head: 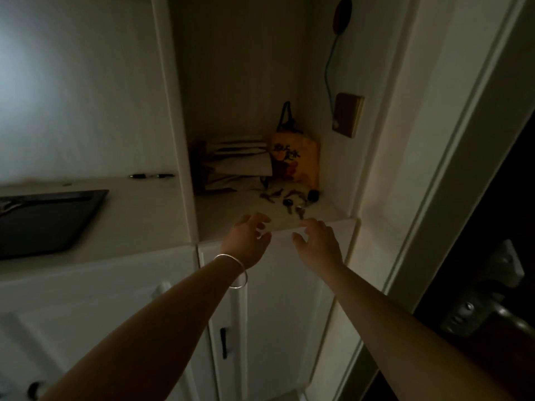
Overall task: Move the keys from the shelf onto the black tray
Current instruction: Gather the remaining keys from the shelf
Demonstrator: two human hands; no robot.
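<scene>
**Both hands at the shelf's near edge, keys just beyond**

The keys (pixel 289 199) lie scattered on the shelf (pixel 231 218) inside a white alcove, toward its right side and a little back from the near edge. The left hand (pixel 249 237) and right hand (pixel 315 241) reach side by side over that edge, fingers spread and loosely curled, holding nothing. The right fingertips (pixel 307 222) are just short of the nearest key; contact cannot be told in the dim light. Bare shelf lies between the left hand and the keys. Behind the keys stand an orange bag (pixel 295 160) and folded papers (pixel 237 163), closing off the far side. The tray (pixel 95 209) rests on the counter to the left, past the alcove's left wall. A pen (pixel 152 175) lies beyond it. A bracelet (pixel 234 270) circles the left wrist.
</scene>
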